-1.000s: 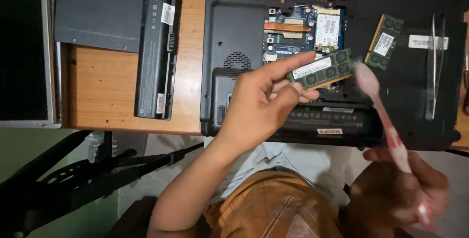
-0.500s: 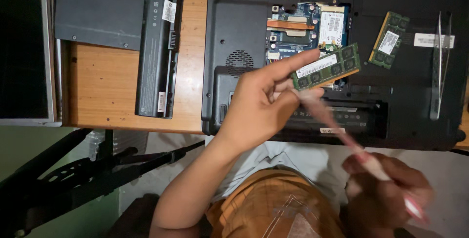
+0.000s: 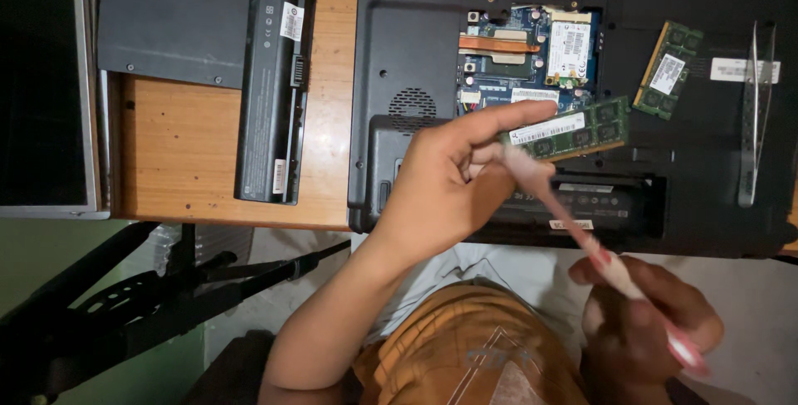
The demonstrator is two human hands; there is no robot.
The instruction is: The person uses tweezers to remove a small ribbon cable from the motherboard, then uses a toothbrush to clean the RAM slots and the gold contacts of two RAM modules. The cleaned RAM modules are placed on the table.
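Note:
My left hand (image 3: 449, 185) pinches a green memory module (image 3: 573, 129) by its near end and holds it above the upturned black laptop (image 3: 416, 56). My right hand (image 3: 644, 313), low at the right, grips a pink and white toothbrush (image 3: 573, 222). The brush head lies against the module's near edge, close to my left fingertips. Behind the module, the laptop's open bay shows a blue circuit board (image 3: 532, 47).
A second green memory module (image 3: 667, 70) and metal tweezers (image 3: 755, 114) lie on the laptop at the right. A long black battery (image 3: 278, 81) and a dark cover panel (image 3: 174, 18) rest on the wooden table (image 3: 179, 160). A black stand (image 3: 166, 288) sits below the table edge.
My right hand has drawn the toothbrush left and down across the module, from beside its right end to its near edge. The left hand has held the module almost still.

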